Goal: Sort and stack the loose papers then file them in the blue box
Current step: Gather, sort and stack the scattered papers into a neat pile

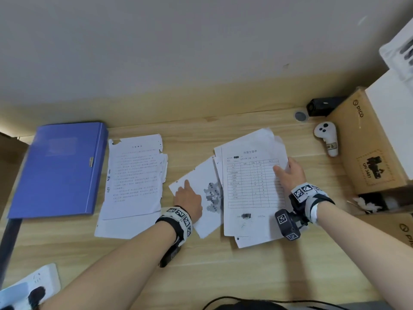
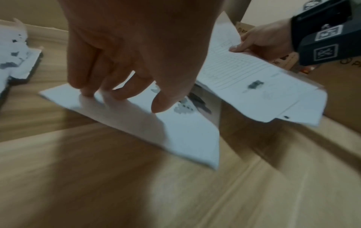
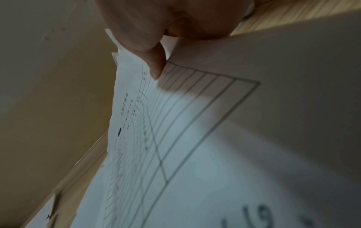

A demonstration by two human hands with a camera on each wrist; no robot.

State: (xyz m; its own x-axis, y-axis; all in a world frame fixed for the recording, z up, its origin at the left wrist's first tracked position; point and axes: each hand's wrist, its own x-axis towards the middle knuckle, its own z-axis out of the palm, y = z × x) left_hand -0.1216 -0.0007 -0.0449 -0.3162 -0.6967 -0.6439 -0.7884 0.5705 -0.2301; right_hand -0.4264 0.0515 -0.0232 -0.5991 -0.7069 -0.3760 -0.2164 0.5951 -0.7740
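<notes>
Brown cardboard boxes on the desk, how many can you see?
2. One large brown cardboard box stands at the desk's right edge beside the white controller; a second sits nearer, cut off by the frame. More may be hidden.

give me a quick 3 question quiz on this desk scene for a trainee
1. True or false: the blue box is shut.
2. Which hand grips the lifted sheaf of papers? A left B right
3. Fill in: the left hand presses its fingertips on a single ___ lying flat on the desk.

Key: 1 true. 2 B, the right hand. 3 sheet.
</notes>
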